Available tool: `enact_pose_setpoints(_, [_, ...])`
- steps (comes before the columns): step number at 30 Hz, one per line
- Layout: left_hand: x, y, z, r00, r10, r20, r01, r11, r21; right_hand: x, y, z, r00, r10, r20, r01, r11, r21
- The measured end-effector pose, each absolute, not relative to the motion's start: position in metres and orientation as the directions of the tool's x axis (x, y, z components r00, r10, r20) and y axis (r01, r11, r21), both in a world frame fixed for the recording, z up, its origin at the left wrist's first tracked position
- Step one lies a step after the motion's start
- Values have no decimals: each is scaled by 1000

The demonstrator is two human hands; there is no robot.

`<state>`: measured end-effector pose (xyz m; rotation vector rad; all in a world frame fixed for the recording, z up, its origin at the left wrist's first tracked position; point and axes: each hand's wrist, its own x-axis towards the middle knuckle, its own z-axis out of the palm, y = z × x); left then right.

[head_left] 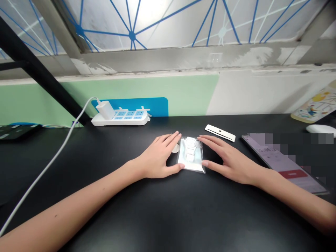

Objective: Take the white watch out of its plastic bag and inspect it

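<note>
A small clear plastic pouch (191, 154) holding a white object, its exact form hard to make out through the glossy film, lies flat near the middle of a wide black table (162, 217), flanked by a person's two bare hands. The left hand (160, 157) rests palm down against the pouch's left edge, fingers extended toward its far corner and thumb touching its near corner; the right hand (228, 159) lies flat just to the right, fingertips at the far right corner and thumb at the near right edge. Both hands are open and spread, neither closed around the pouch, which sits between them on the tabletop. Just beyond the right hand lies a slim white plastic strip with a dark dot at its centre (219, 133). To the right, a smartphone with a lit pale screen and a red bar (282, 162) rests face up, partly blurred, and a white rounded object (320, 129) sits at the far right edge. At the back left, a white power strip with light blue sockets (120, 117) carries a white plug-in charger (105, 109), whose white cable (47, 164) trails across the table toward the near left. Behind it runs a pale green and white wall panel (183, 94) bearing a blue patch, beneath frosted glazing crossed by blue lines (157, 21).
</note>
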<state>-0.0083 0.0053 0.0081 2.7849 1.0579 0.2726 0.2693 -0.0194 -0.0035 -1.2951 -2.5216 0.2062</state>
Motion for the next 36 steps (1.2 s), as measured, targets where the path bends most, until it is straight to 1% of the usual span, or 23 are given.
enact_pose_setpoints(4, [-9,4,7,714,685,144,646,-724,244,266,-22,-2,-450,831,327,799,538,-269])
enact_pose_setpoints(7, [-9,4,5,692,700,177,647,-710,278,264,-24,-1,-392,834,389,804,516,-295])
enact_pose_setpoints(10, [-10,4,5,694,702,161,648,-706,285,264,-25,0,-450,788,419,738,593,-323])
enact_pose_setpoints(13, [-10,5,7,709,695,117,650,-709,275,264,-23,1,-526,731,434,675,670,-310])
enact_pose_setpoints(16, [-9,6,8,712,696,97,656,-708,262,266,-21,0,-546,735,402,684,668,-291])
enact_pose_setpoints(21, [-8,7,6,706,697,124,648,-707,285,269,-21,-1,-609,746,269,689,666,-288])
enact_pose_setpoints(23, [-8,8,5,699,703,130,649,-700,297,268,-22,0,-628,742,236,681,670,-295])
enact_pose_setpoints(26, [-10,9,6,699,706,117,653,-696,300,266,-23,1,-620,756,213,695,654,-298])
enact_pose_setpoints(32, [-14,12,10,743,663,87,622,-733,275,270,-21,4,-569,811,135,759,581,-294])
enact_pose_setpoints(36, [-14,11,8,722,684,106,639,-718,276,275,-19,6,-569,815,107,760,571,-309])
